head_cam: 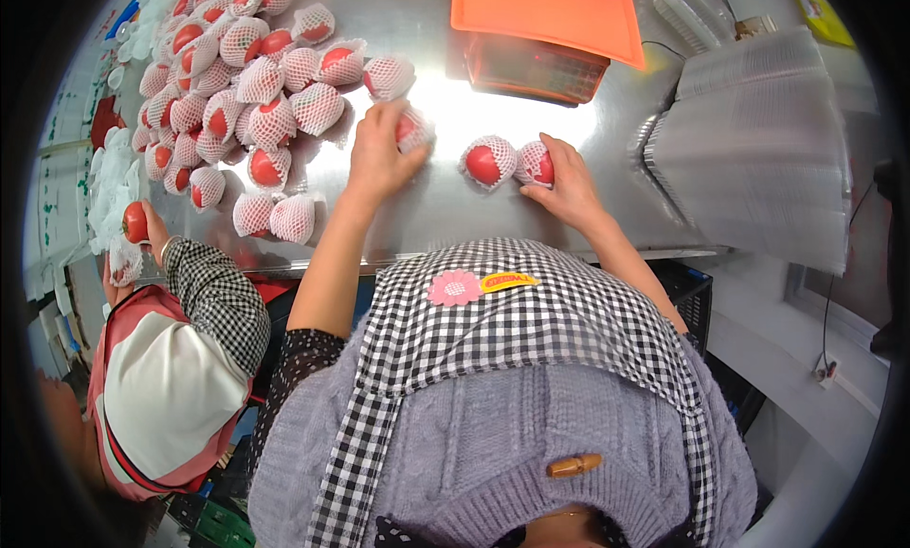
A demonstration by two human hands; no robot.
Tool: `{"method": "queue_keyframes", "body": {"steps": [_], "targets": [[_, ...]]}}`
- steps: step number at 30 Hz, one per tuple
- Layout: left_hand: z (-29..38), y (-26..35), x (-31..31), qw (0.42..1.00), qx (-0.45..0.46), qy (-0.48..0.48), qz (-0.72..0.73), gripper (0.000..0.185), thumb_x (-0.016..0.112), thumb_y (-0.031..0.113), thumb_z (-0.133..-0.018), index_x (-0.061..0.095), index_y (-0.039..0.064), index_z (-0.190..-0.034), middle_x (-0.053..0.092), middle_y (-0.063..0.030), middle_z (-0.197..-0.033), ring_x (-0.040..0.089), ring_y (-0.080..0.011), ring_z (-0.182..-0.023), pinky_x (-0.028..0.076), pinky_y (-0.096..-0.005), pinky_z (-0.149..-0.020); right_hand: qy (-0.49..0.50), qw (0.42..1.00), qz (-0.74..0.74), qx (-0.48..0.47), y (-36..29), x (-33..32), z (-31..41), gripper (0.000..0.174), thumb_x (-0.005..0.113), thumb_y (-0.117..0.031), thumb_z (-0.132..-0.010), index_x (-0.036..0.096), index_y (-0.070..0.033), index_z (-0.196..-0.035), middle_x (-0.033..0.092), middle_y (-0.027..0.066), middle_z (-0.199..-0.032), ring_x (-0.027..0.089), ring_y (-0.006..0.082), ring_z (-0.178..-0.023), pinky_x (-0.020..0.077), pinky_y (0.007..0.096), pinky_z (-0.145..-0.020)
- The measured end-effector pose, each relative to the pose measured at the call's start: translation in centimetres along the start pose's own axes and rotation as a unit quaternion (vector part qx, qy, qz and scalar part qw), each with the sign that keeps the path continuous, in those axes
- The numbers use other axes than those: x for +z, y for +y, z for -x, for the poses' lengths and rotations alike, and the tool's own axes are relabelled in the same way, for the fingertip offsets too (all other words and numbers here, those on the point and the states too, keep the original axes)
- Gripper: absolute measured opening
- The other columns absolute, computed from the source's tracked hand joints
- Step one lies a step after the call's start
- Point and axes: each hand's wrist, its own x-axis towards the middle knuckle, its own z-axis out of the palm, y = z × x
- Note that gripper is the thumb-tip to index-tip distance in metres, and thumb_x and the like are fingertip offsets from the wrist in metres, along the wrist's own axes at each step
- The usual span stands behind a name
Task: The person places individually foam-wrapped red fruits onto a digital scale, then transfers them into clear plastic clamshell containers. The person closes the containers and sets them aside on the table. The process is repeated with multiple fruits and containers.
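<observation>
My left hand [382,153] grips a tomato in a white foam net sleeve [414,130], slightly blurred, above the steel table. My right hand [566,184] has its fingers around another sleeved tomato [533,162] resting on the tabletop. Touching or almost touching that one on its left is a third sleeved tomato [489,162], its bare red side facing up. Just beyond my left hand sits one more netted tomato [389,77]. A large heap of tomatoes in foam nets [234,86] spreads over the table's left part, and a netted pair [274,217] lies near the front edge.
An orange plastic basket with an orange sheet-like top [544,15] stands at the back. Stacked clear plastic trays [753,143] rise at the right. At left, a co-worker's hand [158,231] holds a bare tomato [134,222] beside loose foam nets [114,178]. The steel table's front edge [398,263] runs before me.
</observation>
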Motion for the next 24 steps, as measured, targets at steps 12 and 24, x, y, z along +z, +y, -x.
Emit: {"method": "queue_keyframes", "body": {"steps": [12, 24], "targets": [[2.7, 4.5, 3.1, 0.996, -0.013, -0.093, 0.004, 0.076, 0.088, 0.024, -0.069, 0.056, 0.009, -0.136, 0.054, -0.0172, -0.133, 0.052, -0.0389, -0.121, 0.049, -0.0478, -0.1, 0.001, 0.999, -0.036, -0.022, -0.7, -0.3, -0.6, 0.078, 0.086, -0.029, -0.074, 0.054, -0.01, -0.142, 0.059, 0.0194, -0.124, 0.057, 0.0388, -0.119, 0.0486, 0.0463, -0.102], [-14.8, 10.3, -1.4, 0.966, 0.22, 0.134, 0.028, 0.065, 0.086, 0.027, -0.074, 0.06, 0.005, -0.13, 0.059, -0.0179, -0.126, 0.057, -0.0391, -0.115, 0.049, -0.0459, -0.098, 0.213, 0.97, -0.01, -0.12, -0.9, -12.9, -10.3, 0.077, 0.091, -0.03, -0.072, 0.056, -0.007, -0.136, 0.064, 0.0177, -0.124, 0.063, 0.036, -0.114, 0.0519, 0.0444, -0.098]]}}
